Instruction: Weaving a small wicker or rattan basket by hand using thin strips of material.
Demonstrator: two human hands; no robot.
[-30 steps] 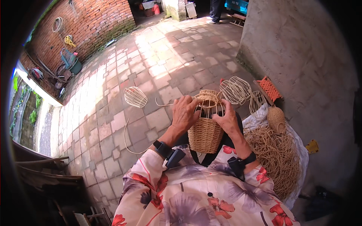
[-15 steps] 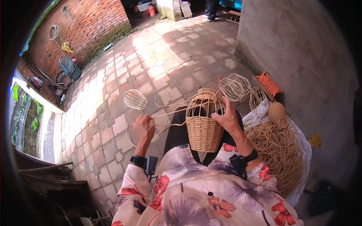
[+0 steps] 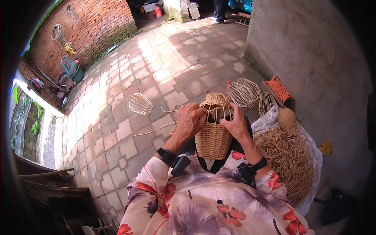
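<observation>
A half-woven straw basket (image 3: 212, 143) rests on my lap, with tight weave below, bare pale ribs (image 3: 216, 117) above and a woven band (image 3: 214, 98) at the top. My left hand (image 3: 190, 119) is closed at the basket's left side, its fingers curled at the ribs; a loose strand (image 3: 152, 131) trails out leftward from beneath it, and what the fingertips pinch is partly hidden. My right hand (image 3: 235, 123) grips the right side, thumb on the ribs by the woven edge and forefinger up near the band.
Wire-like pale frames (image 3: 140, 103) (image 3: 243, 92) lie on the paving (image 3: 125, 74). Right of me are a white sack (image 3: 317, 164) of tangled cord, a small woven piece (image 3: 287, 121), an orange woven seat (image 3: 279, 90) and a grey wall (image 3: 305, 47). A person's legs (image 3: 218, 11) stand at the back.
My left hand pulled strands out to the left half a second ago and has since moved back onto the basket. My right hand stays on the right side.
</observation>
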